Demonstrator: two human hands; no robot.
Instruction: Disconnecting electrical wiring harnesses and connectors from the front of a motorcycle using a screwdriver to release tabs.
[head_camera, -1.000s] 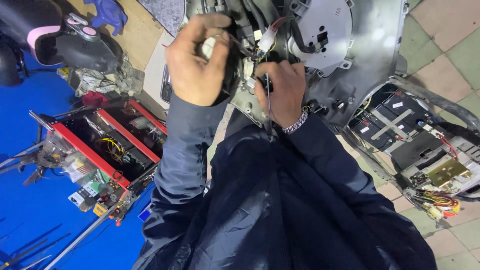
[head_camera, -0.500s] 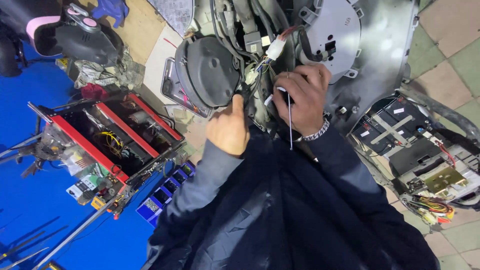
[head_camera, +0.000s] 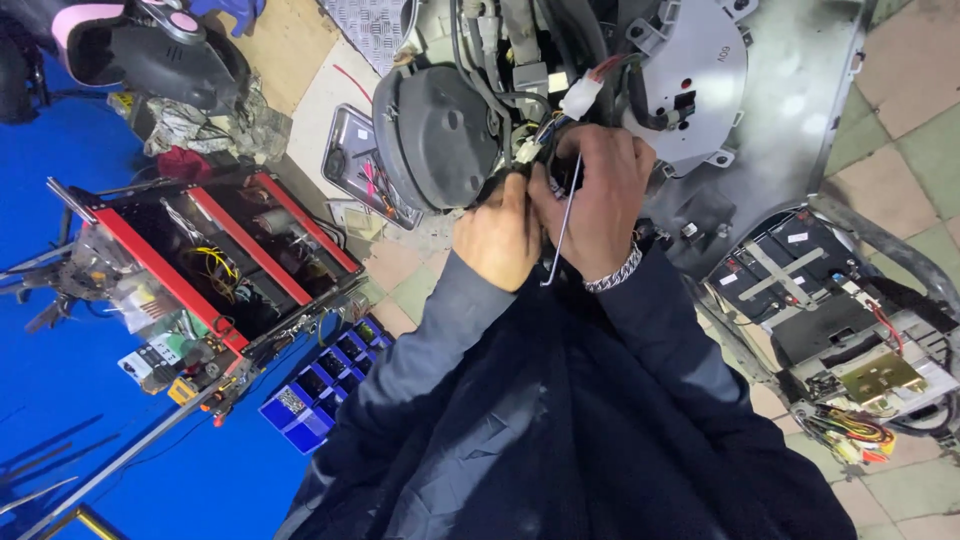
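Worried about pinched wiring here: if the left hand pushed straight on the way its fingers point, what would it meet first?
Probably the bundle of black cables its left hand already touches, beside the round dark grey housing. Depth is unclear, so the housing could come first.

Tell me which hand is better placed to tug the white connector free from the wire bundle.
Probably the right hand: its fingertips sit just under the white connector, though it also holds a thin metal hex key. The left hand is lower, gripping the dark wire bundle beside the round grey housing.
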